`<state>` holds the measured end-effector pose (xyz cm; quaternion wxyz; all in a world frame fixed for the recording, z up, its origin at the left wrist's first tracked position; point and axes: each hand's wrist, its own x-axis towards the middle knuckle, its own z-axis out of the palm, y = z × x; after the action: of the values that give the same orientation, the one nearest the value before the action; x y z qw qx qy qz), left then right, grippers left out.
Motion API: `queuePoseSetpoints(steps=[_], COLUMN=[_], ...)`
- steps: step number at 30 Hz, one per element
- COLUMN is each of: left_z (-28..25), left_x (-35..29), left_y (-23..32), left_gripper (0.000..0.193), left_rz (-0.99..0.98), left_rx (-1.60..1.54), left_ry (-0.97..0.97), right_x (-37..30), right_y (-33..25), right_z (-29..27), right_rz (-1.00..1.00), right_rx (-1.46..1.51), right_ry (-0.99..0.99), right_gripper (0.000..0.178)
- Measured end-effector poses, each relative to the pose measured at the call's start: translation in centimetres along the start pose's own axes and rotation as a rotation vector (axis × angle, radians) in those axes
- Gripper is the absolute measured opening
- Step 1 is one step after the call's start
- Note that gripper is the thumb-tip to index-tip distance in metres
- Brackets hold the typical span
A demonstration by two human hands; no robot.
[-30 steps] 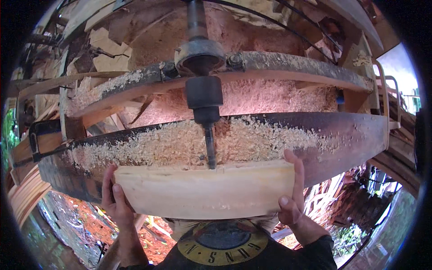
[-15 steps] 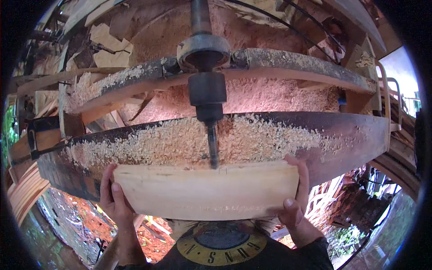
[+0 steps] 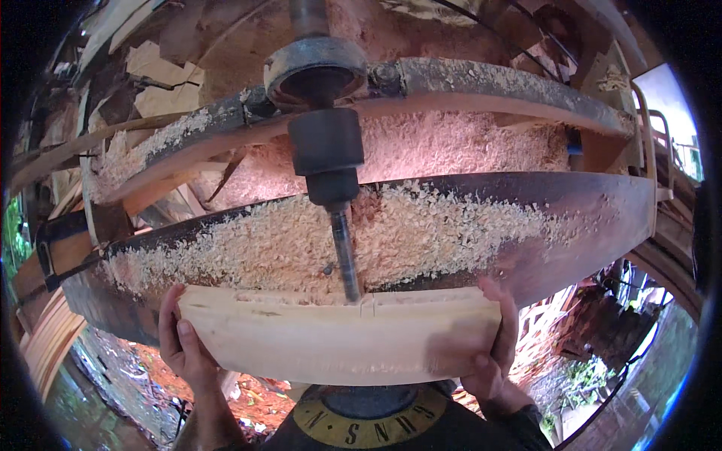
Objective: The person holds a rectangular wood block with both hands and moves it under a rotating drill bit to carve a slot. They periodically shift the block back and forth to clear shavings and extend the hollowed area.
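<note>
A pale wooden board (image 3: 338, 338) spans between my two hands at the near edge of the work table. My left hand (image 3: 184, 342) grips its left end, thumb on the face and fingers round the edge. At the other end my right hand (image 3: 496, 346) holds it the same way. The long drill bit (image 3: 344, 255), set in a dark chuck (image 3: 326, 143), meets the board's far edge near the middle. A thin line runs across the board just right of the bit tip. Whether the bit is turning cannot be told.
Wood chips (image 3: 444, 233) lie heaped on the dark table (image 3: 587, 210) behind the board. Beyond it runs a chip-covered wooden beam (image 3: 511, 86). A clamp (image 3: 47, 252) sits at the table's left end, with stacked boards (image 3: 53, 338) below it. Scrap wood surrounds the machine.
The board has come slightly nearer to me, and more of its far edge shows, with a cut groove along it. My view has shifted a little. Both hands keep their hold.
</note>
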<state>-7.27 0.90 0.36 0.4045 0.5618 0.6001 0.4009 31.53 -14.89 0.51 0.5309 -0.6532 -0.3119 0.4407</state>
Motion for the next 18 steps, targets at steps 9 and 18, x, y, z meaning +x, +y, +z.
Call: queuePoseSetpoints(steps=[9,18], left_z=[0.4,1.4], left_x=[0.1,0.6], left_y=[0.0,0.8], left_gripper=[0.043,0.045], left_rz=[0.023,0.014], left_rx=[0.044,0.068], left_ry=[0.026,0.078], right_x=[-0.9,1.8], right_y=[0.9,0.9], right_z=[0.0,-1.1], right_rz=[-0.051,-0.105], right_rx=[0.015,0.05], right_ry=[0.018,-0.056], right_gripper=[0.091,0.086])
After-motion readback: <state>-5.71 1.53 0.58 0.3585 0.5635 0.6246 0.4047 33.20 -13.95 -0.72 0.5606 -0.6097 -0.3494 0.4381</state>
